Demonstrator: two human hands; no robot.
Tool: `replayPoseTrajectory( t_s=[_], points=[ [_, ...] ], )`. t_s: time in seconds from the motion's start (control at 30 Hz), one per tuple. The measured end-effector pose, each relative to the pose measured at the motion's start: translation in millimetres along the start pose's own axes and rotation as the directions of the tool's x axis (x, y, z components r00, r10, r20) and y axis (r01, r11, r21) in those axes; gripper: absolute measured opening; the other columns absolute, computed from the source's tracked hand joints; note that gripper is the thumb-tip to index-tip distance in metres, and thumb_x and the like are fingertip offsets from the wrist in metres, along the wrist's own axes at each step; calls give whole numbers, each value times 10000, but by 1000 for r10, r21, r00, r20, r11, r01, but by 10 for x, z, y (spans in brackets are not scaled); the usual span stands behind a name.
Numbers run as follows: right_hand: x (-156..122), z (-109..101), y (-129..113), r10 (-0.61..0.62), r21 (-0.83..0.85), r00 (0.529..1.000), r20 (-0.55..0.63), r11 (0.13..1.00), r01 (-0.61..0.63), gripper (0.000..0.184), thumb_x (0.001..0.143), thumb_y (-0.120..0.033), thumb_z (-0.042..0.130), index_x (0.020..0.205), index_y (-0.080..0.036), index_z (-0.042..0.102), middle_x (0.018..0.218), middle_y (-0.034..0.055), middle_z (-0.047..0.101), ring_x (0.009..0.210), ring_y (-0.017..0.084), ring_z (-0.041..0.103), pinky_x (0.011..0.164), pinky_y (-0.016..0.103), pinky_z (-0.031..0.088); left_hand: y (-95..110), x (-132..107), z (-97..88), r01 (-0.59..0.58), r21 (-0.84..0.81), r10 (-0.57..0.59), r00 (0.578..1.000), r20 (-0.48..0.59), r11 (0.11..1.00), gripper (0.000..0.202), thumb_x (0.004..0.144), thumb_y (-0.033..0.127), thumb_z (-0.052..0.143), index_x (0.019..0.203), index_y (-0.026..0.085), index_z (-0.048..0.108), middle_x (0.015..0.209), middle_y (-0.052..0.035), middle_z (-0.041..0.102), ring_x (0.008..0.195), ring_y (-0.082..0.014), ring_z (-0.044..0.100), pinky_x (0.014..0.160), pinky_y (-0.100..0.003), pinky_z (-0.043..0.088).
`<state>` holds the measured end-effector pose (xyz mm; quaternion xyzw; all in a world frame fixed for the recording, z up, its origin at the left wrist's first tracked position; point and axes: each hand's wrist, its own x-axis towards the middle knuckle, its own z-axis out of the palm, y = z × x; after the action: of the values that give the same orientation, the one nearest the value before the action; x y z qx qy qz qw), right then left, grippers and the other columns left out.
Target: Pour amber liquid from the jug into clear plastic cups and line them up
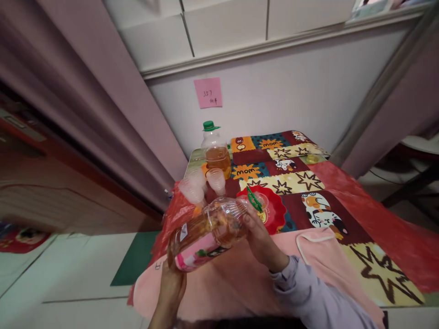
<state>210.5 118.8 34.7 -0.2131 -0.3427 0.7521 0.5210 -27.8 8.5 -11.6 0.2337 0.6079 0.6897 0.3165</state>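
In the head view, holds the bottle [206, 237] tilted over the towel [226, 292], base toward 8 o'clock, neck toward 2. Grips the base with the left hand [173, 279], fingers curled round, and clasps the neck end with the right hand [259, 235]. About the bottle, shows cups [216, 181] at 11 to 12 o'clock, the green-capped jug [217, 157] beyond at 12, and the red tray [279, 214] between 2 and 3, all on the worktop [356, 192] with its mats [310, 180].
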Motion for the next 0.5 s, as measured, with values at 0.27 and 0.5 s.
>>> replayPoseTrajectory(
  t_s=[0.27, 0.5],
  points=[
    [-48, -103, 75, 10, -37, 999, -38, 999, -11, 626, 904, -616, 885, 1467, -385, 738, 1613, 29, 693, 1594, 374, 535, 1351, 628, 374, 104, 0, 61, 4, -10, -5, 998, -65, 1000, 628, 807, 688, 902, 1185, 188, 852, 1268, -164, 849, 1280, -385, 768, 1152, -534, 597],
    [-107, 26, -19, 7, -81, 1000, 7, 997, -6, 514, 905, -572, 906, 1364, -361, 807, 1549, 35, 746, 1548, 378, 587, 1325, 589, 421, 776, 13, 129, -295, 127, 290, 956, 51, 947, 948, 540, 630, 1073, 1356, 245, 781, 1492, -135, 752, 1437, -367, 668, 1278, -474, 468]
  ],
)
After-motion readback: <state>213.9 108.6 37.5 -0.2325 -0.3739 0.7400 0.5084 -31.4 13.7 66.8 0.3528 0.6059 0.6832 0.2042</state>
